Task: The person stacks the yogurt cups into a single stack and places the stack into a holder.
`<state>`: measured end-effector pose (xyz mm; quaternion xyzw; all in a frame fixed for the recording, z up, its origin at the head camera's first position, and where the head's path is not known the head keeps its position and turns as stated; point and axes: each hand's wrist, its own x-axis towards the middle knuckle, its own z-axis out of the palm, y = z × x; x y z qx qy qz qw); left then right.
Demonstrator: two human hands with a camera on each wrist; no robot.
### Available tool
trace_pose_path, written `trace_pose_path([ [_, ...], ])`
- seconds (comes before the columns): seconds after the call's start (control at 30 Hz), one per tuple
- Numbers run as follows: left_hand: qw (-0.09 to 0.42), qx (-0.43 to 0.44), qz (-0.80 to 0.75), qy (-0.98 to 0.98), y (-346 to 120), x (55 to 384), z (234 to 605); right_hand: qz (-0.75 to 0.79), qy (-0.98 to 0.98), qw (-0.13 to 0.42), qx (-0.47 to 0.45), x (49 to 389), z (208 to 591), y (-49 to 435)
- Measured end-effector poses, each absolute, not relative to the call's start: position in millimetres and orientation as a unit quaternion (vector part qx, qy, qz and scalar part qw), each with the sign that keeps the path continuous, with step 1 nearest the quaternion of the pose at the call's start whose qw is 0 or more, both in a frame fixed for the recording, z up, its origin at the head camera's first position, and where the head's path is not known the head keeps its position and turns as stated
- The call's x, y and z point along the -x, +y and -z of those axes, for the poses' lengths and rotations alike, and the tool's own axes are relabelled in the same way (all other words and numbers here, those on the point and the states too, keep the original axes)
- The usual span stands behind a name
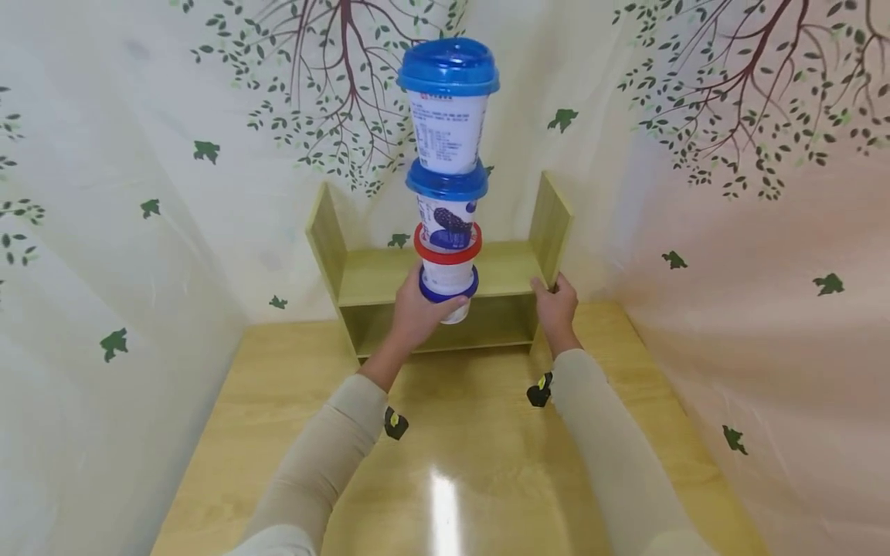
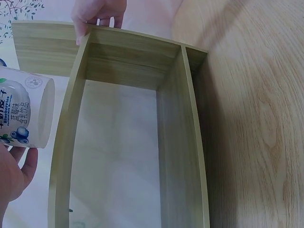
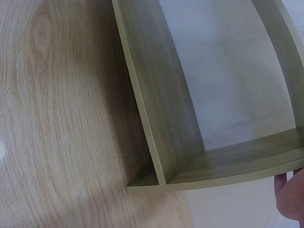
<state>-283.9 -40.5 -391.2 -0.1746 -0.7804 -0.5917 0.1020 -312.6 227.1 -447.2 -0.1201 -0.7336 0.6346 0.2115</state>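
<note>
A tower of several lidded paper cups [image 1: 448,135] stands in front of a small wooden shelf [image 1: 371,278]. My left hand [image 1: 413,309] grips the bottom cup [image 1: 455,311], its thumb across the front. Blue lids top the two upper cups, a red lid the one below, and a dark blue lid the lowest. In the left wrist view, the held cup [image 2: 21,109] shows blueberry print beside the shelf edge. My right hand [image 1: 558,309] holds the shelf's right side panel [image 1: 552,224], thumb on the near side. The right wrist view shows only part of that hand [image 3: 290,194].
The shelf stands at the back of a wooden table [image 1: 445,432]. Behind it hangs a pale wall covering [image 1: 591,170] with printed trees and leaves. Black wrist devices [image 1: 396,424] sit by both sleeves.
</note>
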Motion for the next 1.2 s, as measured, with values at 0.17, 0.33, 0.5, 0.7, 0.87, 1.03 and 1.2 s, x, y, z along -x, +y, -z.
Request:
trace_pose_path([
  [0.17,0.108,0.165,0.595,-0.779,-40.1,284.8,396.6,-0.625,-0.741,0.213,0.123,309.2,452.5,227.7],
  [0.33,0.113,0.16,0.593,-0.781,-41.0,287.6,399.3,-0.62,-0.744,0.213,0.127,307.6,455.4,226.5],
  [0.5,0.114,0.151,0.593,-0.783,-41.7,290.9,401.0,-0.62,-0.743,0.217,0.128,305.2,455.9,224.5],
  [0.7,0.116,0.142,0.593,-0.784,-41.6,294.8,402.7,-0.62,-0.741,0.222,0.128,303.5,455.5,223.8],
  [0.87,0.119,0.135,0.587,-0.789,-40.4,301.3,403.4,-0.624,-0.738,0.225,0.123,303.5,453.6,223.8],
  [1.03,0.122,0.134,0.587,-0.789,-37.9,312.6,402.5,-0.624,-0.739,0.225,0.121,304.8,450.9,224.4],
  [1.2,0.123,0.124,0.593,-0.786,-33.2,325.2,400.1,-0.623,-0.739,0.227,0.118,307.1,449.0,227.2],
])
